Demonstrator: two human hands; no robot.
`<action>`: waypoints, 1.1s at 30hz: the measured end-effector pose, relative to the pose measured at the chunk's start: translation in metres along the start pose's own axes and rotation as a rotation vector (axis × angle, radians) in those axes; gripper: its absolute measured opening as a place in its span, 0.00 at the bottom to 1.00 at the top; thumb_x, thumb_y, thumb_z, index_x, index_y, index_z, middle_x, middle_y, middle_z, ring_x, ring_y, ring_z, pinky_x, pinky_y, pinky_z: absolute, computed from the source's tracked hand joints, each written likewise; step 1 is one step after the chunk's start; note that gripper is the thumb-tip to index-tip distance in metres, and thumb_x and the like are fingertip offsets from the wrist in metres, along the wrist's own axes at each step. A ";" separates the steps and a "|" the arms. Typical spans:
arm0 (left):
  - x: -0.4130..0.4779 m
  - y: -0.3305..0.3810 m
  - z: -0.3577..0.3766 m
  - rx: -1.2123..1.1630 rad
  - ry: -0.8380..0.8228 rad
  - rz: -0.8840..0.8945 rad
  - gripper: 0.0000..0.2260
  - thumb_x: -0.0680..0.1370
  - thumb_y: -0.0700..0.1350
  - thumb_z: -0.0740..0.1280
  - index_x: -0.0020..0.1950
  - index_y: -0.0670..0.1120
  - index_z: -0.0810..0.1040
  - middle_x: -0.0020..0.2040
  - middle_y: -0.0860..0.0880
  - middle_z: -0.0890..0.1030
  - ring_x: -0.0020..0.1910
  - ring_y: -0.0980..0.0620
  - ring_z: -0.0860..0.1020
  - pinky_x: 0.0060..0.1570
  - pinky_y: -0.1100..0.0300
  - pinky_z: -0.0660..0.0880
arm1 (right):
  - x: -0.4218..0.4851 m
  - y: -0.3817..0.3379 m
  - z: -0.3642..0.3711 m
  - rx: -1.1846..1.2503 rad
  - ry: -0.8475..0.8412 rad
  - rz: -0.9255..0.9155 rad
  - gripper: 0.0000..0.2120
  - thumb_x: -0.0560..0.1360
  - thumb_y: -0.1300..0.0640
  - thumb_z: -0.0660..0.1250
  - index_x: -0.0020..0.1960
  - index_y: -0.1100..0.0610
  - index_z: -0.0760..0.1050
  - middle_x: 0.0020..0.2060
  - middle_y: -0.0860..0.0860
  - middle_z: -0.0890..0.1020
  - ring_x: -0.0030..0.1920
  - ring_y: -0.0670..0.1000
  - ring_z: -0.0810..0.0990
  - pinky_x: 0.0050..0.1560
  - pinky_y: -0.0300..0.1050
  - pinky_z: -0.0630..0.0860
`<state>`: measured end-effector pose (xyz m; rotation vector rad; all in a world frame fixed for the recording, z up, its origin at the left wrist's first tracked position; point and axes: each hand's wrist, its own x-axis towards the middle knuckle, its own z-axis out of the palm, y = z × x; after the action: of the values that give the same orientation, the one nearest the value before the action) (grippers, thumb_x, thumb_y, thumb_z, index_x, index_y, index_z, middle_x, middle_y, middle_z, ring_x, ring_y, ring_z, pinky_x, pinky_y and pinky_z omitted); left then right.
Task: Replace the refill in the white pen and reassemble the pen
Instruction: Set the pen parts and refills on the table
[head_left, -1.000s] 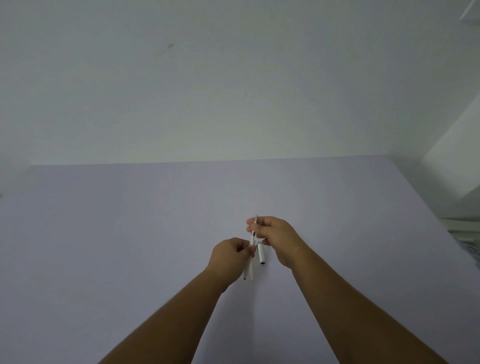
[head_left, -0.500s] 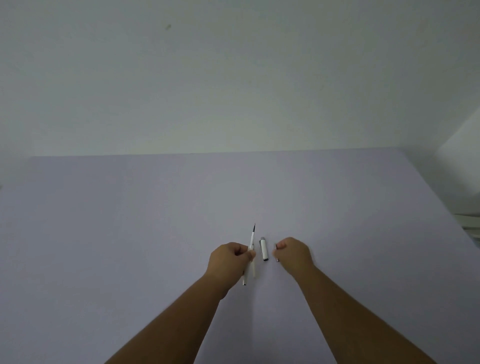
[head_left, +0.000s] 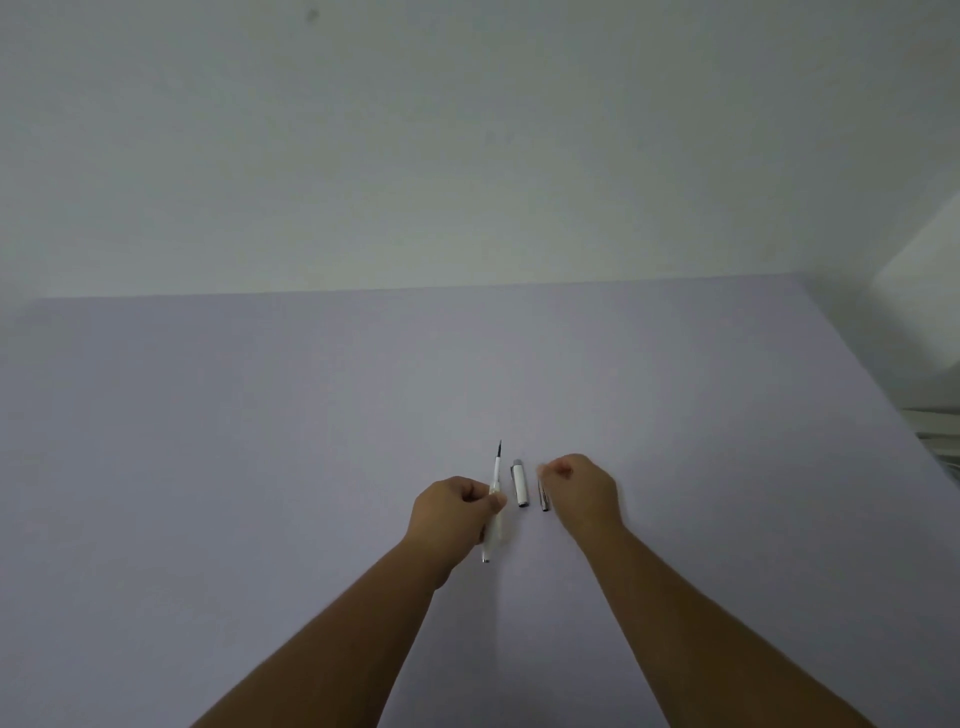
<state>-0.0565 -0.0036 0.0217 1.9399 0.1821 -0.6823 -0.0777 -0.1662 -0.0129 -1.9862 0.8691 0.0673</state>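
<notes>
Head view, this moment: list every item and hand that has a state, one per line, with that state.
White pen barrel: held in the left hand, tilted, front piece off.
Refill: sticking out of the barrel's far end, dark tip exposed.
White pen cap: lying on the table, off the pen.
Small metal piece: at the right hand's fingertips; held or resting, cannot tell.
Left hand: closed around the barrel.
Right hand: fingers curled.

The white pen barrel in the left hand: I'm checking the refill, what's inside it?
A thin refill with a dark tip sticks out of the white pen barrel held by the left hand. The rest inside is hidden.
</notes>
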 end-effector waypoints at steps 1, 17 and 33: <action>0.000 0.001 0.001 0.003 0.001 0.008 0.06 0.74 0.47 0.71 0.43 0.45 0.82 0.44 0.44 0.84 0.43 0.46 0.83 0.47 0.55 0.82 | -0.002 -0.006 -0.003 0.129 -0.036 0.000 0.09 0.74 0.50 0.68 0.42 0.56 0.77 0.36 0.49 0.80 0.41 0.52 0.78 0.41 0.42 0.71; 0.001 -0.002 0.001 -0.015 -0.005 0.011 0.06 0.74 0.47 0.72 0.39 0.47 0.80 0.40 0.47 0.82 0.36 0.51 0.79 0.44 0.57 0.81 | 0.028 -0.016 -0.034 0.096 -0.001 0.048 0.07 0.72 0.57 0.68 0.36 0.57 0.77 0.35 0.56 0.81 0.36 0.55 0.79 0.48 0.54 0.79; 0.015 -0.011 0.005 -0.032 0.004 -0.043 0.06 0.74 0.47 0.71 0.39 0.47 0.80 0.39 0.47 0.82 0.36 0.52 0.80 0.37 0.63 0.78 | 0.030 0.018 -0.009 -0.130 -0.011 0.015 0.09 0.71 0.56 0.71 0.49 0.60 0.79 0.48 0.57 0.83 0.50 0.55 0.80 0.51 0.44 0.73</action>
<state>-0.0502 -0.0059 0.0035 1.9118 0.2368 -0.7000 -0.0688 -0.1959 -0.0326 -2.0986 0.8918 0.1469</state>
